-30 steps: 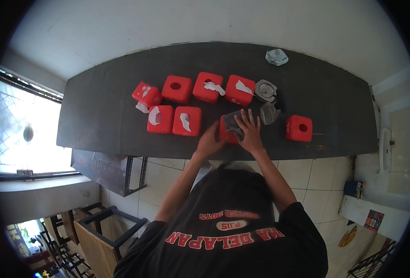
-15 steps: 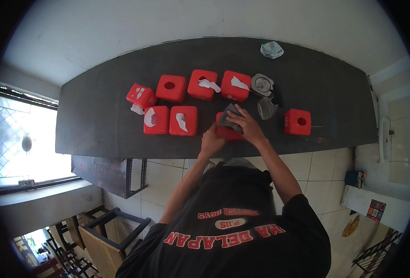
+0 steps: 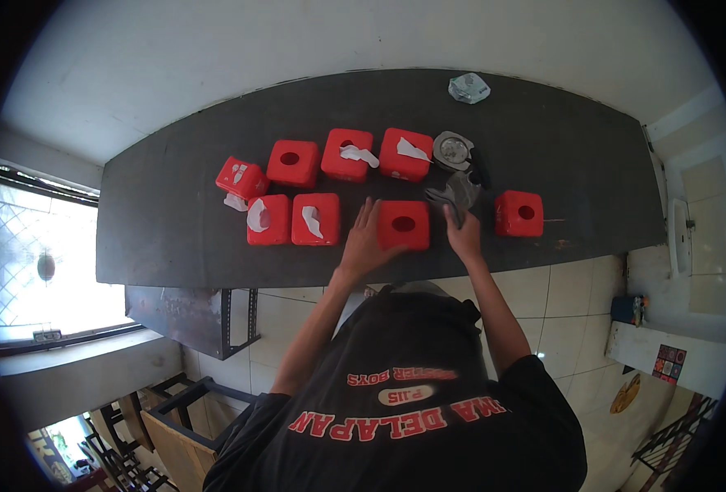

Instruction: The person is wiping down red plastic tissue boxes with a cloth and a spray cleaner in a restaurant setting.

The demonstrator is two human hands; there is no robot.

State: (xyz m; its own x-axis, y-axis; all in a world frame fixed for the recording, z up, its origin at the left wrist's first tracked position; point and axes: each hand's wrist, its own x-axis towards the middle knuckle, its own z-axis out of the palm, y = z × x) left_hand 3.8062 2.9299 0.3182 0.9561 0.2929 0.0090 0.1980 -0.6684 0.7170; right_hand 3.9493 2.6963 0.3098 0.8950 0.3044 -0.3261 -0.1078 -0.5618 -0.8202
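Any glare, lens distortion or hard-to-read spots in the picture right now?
Head view: the window at left glares nearly white; head view: the far edge of the table bows and the corners go black; head view: the red box between the hands reads clearly, but the gray cloth in the right hand blends into its dark surroundings.

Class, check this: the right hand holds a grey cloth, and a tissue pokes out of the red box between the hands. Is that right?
Nothing pokes out of that box: the head view shows just its dark hole. The right hand does hold the cloth.
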